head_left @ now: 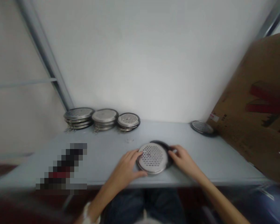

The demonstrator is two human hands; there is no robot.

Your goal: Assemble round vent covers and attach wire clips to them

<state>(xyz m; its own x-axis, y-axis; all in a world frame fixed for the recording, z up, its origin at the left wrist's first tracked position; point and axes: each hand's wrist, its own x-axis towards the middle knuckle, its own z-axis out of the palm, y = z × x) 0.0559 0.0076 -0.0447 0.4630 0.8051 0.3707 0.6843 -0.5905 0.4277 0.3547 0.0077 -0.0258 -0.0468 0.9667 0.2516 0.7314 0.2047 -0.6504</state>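
Close to the table's front edge lies a round perforated metal case (pixel 152 158), its slotted silver face up. My left hand (pixel 128 165) grips its left rim, with fingertips on the face and the thumb along the near edge. A black round piece (pixel 170 160) shows partly from behind and beneath the case on the right. My right hand (pixel 180 157) pinches that black edge between thumb and fingers. Whether the black piece is joined to the case cannot be made out.
Along the back left stand a left stack (pixel 79 118), a middle stack (pixel 105 118) and a smaller stack (pixel 128 121) of similar cases. Another perforated disc (pixel 202 127) lies back right, beside a large cardboard box (pixel 254 115). A small clear item (pixel 129 141) and a pixelated patch (pixel 65 168) are on the left.
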